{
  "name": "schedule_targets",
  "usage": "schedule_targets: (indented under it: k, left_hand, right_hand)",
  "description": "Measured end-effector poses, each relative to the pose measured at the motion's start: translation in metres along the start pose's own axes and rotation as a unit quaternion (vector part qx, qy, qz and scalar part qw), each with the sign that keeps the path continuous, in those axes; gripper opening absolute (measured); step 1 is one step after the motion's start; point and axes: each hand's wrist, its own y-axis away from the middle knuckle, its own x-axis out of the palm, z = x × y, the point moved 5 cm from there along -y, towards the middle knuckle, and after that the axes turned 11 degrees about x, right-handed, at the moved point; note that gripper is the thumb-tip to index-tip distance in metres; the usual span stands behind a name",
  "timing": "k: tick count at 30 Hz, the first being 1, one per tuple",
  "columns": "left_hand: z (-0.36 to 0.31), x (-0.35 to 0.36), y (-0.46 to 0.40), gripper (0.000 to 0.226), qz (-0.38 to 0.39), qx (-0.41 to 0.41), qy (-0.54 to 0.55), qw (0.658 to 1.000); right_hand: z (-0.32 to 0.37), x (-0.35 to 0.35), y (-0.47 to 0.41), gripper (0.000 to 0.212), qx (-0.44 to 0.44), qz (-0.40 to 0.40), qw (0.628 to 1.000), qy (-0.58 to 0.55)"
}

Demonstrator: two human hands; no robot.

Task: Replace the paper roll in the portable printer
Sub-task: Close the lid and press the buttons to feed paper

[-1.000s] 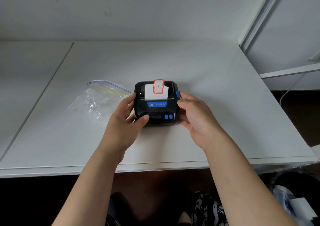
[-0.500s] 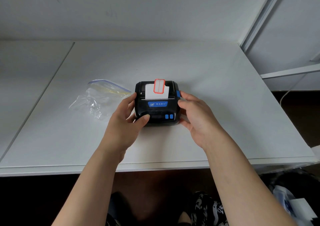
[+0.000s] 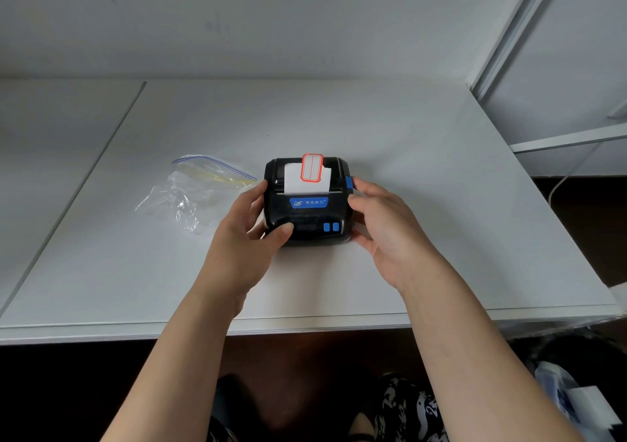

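Observation:
A small black portable printer [image 3: 307,217] with blue buttons stands on the white table [image 3: 441,204], its lid closed. White paper with a red-bordered label [image 3: 310,173] sticks up out of its slot. My left hand [image 3: 251,234] grips the printer's left side, thumb on the front top. My right hand [image 3: 383,227] holds the right side, with fingertips by the blue side latch [image 3: 348,182].
A crumpled clear zip bag [image 3: 193,193] lies on the table left of the printer. The table's front edge runs just below my wrists. A white frame and cable stand at the right, and a bag sits on the floor at the lower right.
Almost nothing has changed. Both hands stay on the printer's sides and the printer has not moved.

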Motion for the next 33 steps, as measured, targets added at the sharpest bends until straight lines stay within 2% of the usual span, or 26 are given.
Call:
schedule_targets:
  k: [33]
  left_hand:
    - [-0.0014,-0.0008,0.0005,0.069,0.009,0.011,0.001,1.000]
  right_hand:
    - [0.0004,-0.0011,-0.0016,0.039,0.007,0.001,1.000,0.000]
